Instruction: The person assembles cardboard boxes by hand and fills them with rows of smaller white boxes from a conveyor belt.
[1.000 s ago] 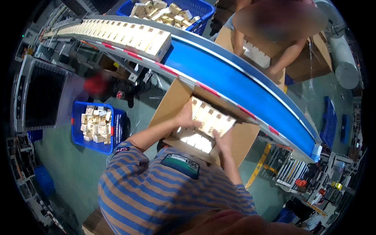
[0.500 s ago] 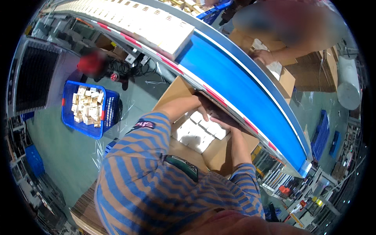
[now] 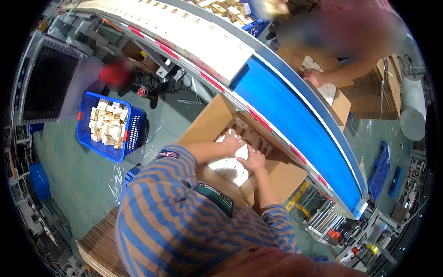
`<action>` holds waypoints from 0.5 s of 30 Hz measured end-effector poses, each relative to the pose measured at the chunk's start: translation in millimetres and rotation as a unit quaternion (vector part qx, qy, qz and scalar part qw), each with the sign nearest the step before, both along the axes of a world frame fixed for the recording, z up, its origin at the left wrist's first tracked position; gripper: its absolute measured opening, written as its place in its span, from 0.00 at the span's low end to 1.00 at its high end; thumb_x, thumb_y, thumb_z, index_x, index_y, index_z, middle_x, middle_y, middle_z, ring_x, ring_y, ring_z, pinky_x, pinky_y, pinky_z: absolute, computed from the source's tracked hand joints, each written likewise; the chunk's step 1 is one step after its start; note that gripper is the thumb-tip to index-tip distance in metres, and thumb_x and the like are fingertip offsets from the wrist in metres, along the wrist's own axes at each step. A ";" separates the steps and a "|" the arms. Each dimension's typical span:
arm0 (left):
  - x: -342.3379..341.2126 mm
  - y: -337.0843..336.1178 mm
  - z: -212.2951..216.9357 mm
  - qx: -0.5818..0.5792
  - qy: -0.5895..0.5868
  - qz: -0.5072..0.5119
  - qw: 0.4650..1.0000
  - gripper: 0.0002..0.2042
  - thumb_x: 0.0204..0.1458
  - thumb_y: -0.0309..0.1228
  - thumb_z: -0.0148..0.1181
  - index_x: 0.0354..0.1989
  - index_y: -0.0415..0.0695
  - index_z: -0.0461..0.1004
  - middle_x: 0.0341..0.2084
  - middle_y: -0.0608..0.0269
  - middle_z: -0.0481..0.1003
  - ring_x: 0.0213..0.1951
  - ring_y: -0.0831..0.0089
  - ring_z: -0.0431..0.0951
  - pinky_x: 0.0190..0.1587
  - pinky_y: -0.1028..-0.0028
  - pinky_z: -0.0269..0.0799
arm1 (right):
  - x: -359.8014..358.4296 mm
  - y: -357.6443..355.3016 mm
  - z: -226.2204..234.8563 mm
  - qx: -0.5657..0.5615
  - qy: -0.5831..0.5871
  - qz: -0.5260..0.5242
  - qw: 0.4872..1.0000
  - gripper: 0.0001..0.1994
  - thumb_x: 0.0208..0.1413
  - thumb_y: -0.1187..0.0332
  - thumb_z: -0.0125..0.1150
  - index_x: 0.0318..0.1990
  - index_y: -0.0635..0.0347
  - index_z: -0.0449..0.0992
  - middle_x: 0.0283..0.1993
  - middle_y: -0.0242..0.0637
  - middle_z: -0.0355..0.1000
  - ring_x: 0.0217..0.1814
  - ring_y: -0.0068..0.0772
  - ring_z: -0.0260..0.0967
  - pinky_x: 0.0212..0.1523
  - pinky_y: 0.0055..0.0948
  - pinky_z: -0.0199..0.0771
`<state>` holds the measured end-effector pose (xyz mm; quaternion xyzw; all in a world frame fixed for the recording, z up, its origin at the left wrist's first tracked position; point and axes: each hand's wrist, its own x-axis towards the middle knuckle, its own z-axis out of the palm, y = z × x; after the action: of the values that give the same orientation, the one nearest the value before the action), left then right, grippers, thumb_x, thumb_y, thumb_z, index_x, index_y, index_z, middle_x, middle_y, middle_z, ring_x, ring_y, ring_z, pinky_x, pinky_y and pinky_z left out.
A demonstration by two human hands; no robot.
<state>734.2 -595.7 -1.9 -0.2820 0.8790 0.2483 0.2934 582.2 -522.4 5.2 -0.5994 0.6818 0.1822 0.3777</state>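
Observation:
An open cardboard carton [image 3: 195, 127] stands in front of me, beside the conveyor, with its flaps folded out. Several small white boxes [image 3: 226, 167] are packed close together inside it. My left hand [image 3: 234, 142] rests on the boxes around the middle of the carton, its fingers spread. Close by on the right, my right hand [image 3: 254, 160] also lies on the boxes, thumb and fingers apart. Neither hand grips a box that I can make out. The boxes under my palms are hidden, and those along the far wall lie in shadow.
A curved blue conveyor belt [image 3: 295, 115] carries rows of white boxes [image 3: 203, 34] beyond the carton. On the left floor stands a blue basket [image 3: 99, 153] of small boxes. Flattened cardboard [image 3: 104, 244] is stacked at lower left. Across the belt, another person's hand [image 3: 314, 77] reaches into a carton [image 3: 344, 111].
Both hands have come back from the carton's far side onto the boxes nearer me, and their fingers have spread. On the belt, the rows of boxes reach slightly further right.

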 end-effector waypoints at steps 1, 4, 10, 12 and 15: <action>-3.3 3.2 16.1 -0.006 -0.007 0.008 1.000 0.41 0.42 0.54 0.61 0.64 0.52 0.54 0.59 0.52 0.59 0.62 0.44 0.53 0.58 0.47 0.55 | 0.3 -3.1 4.6 -0.009 -0.023 -0.023 0.999 0.45 0.41 0.32 0.54 0.64 0.49 0.58 0.55 0.58 0.65 0.60 0.53 0.61 0.61 0.45 0.56; 17.9 -6.6 32.4 0.037 0.138 0.078 0.987 0.37 0.44 0.52 0.59 0.61 0.45 0.59 0.56 0.50 0.64 0.60 0.51 0.60 0.58 0.51 0.57 | -4.2 0.3 22.5 -0.082 -0.170 -0.092 0.978 0.41 0.45 0.37 0.56 0.62 0.55 0.62 0.59 0.51 0.64 0.61 0.49 0.62 0.60 0.37 0.61; 123.8 -135.3 182.8 -0.336 0.430 0.311 0.778 0.16 0.40 0.34 0.64 0.37 0.40 0.72 0.35 0.52 0.73 0.39 0.55 0.73 0.40 0.65 0.70 | 6.2 -53.6 169.8 -0.283 -0.338 -0.147 0.885 0.30 0.49 0.55 0.64 0.57 0.63 0.67 0.52 0.48 0.70 0.53 0.41 0.70 0.53 0.36 0.69; 153.4 -201.9 199.2 -0.427 0.392 0.376 0.723 0.23 0.41 0.39 0.65 0.41 0.36 0.68 0.36 0.46 0.73 0.41 0.51 0.72 0.44 0.62 0.69 | 23.9 -101.4 194.7 -0.360 -0.349 -0.154 0.851 0.27 0.53 0.61 0.61 0.58 0.63 0.66 0.53 0.44 0.70 0.54 0.36 0.68 0.52 0.33 0.69; 158.2 -236.1 184.1 -0.356 0.337 0.398 0.776 0.37 0.38 0.48 0.66 0.51 0.32 0.63 0.42 0.40 0.72 0.48 0.49 0.71 0.51 0.62 0.67 | 57.3 -158.5 188.0 -0.413 -0.240 -0.127 0.869 0.30 0.57 0.60 0.55 0.64 0.65 0.55 0.61 0.52 0.61 0.61 0.42 0.63 0.53 0.32 0.67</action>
<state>892.3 -831.8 182.2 -0.5892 0.7569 0.0913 -0.2674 639.5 -680.9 193.2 -0.6342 0.6536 -0.3149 0.2674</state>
